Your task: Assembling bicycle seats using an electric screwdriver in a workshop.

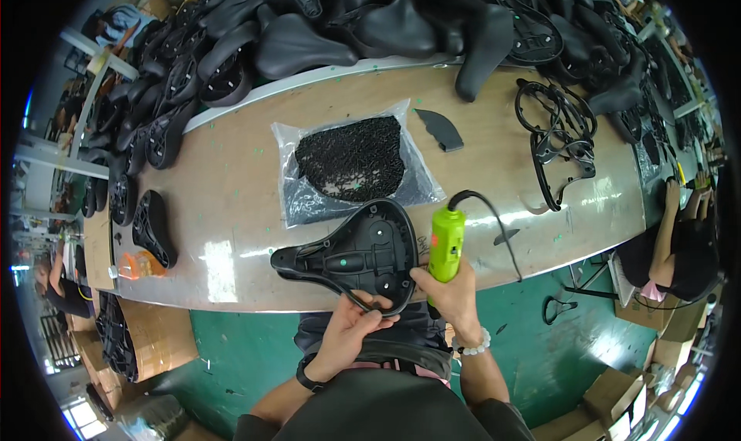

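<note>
A black bicycle saddle lies upside down at the near edge of the table, its ribbed plastic underside facing up and its nose pointing left. My left hand is closed on the saddle's near rim, fingertips curled over the edge. Whether a small part is also between those fingers, I cannot make out. Wrapped in my right hand is a lime-green electric screwdriver, its cord curving from the top. My right thumb is close to the saddle's right rim; the tool's lower tip is mostly hidden behind the hand.
Beyond the saddle lies a clear plastic bag of small black parts. Metal saddle rails are heaped at right, near a flat black piece. Saddles pile along the far side. An orange bottle lies at left; a co-worker sits at right.
</note>
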A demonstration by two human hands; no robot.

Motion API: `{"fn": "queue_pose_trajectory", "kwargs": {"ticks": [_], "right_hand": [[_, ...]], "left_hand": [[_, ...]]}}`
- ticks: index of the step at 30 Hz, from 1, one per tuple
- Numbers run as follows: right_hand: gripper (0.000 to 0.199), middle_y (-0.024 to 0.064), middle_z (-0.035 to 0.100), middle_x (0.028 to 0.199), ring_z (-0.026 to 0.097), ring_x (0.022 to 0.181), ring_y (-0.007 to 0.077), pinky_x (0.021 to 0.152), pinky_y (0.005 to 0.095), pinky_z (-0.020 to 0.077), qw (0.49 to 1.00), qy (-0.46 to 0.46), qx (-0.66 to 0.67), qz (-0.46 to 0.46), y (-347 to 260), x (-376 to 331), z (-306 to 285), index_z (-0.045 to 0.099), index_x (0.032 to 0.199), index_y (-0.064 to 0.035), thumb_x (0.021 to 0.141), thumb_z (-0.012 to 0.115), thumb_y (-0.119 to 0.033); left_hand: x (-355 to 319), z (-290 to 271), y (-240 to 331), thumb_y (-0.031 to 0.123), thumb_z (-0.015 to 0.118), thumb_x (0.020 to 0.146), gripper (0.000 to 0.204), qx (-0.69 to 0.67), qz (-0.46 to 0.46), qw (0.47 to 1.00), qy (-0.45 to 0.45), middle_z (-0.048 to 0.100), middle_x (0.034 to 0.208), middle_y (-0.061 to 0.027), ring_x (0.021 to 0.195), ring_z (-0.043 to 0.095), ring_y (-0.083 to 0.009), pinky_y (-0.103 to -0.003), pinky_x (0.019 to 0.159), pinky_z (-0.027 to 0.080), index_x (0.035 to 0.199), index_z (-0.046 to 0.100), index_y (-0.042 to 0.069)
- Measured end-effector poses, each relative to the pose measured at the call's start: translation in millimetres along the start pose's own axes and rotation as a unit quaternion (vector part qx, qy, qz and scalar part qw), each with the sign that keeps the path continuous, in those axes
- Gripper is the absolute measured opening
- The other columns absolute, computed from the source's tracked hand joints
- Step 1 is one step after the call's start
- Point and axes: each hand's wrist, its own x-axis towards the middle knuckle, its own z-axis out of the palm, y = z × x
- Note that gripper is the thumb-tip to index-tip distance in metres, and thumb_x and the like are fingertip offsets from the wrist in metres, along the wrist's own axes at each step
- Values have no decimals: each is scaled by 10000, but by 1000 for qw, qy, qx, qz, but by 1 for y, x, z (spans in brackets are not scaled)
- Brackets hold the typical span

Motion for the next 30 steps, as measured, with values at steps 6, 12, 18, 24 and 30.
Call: {"fn": "queue_pose_trajectory", "kwargs": {"ticks": [6,12,18,24,30], "right_hand": [[390,178,656,826,615,726,220,693,357,500,992,62,-111,-26,-4,-4,11,583,998,45,748,777,-183],[406,199,658,839,631,745,263,715,372,503,987,40,-158,-9,-2,2,13,577,1012,51,753,768,-196],[453,122,647,882,595,783,180,737,332,499,987,26,-157,-13,3,4,13,573,1085,43,737,777,-162],[458,109,646,889,598,797,176,749,335,501,988,11,-150,-23,8,8,10,585,1093,37,732,782,-164],[471,88,649,904,592,816,154,756,325,503,991,-24,-130,-1,9,12,8,589,1101,38,728,792,-165]], "left_hand": [[-23,-26,48,114,617,942,464,273,-150,950,-9,529,1338,-158,1066,640,-236,-318,904,518,1360,430,40],[6,-74,96,224,790,746,642,714,313,617,109,554,1292,-203,1109,570,-360,-433,958,466,1296,533,15],[22,-116,97,298,779,750,694,711,226,666,-11,542,1324,-160,1165,532,-364,-439,996,439,1333,520,25],[30,-132,98,337,802,737,712,650,207,731,-26,564,1292,-176,1184,547,-362,-404,996,452,1319,528,32],[29,-134,100,297,839,695,751,621,172,763,-47,569,1310,-151,1215,533,-341,-394,989,466,1335,534,52]]}}
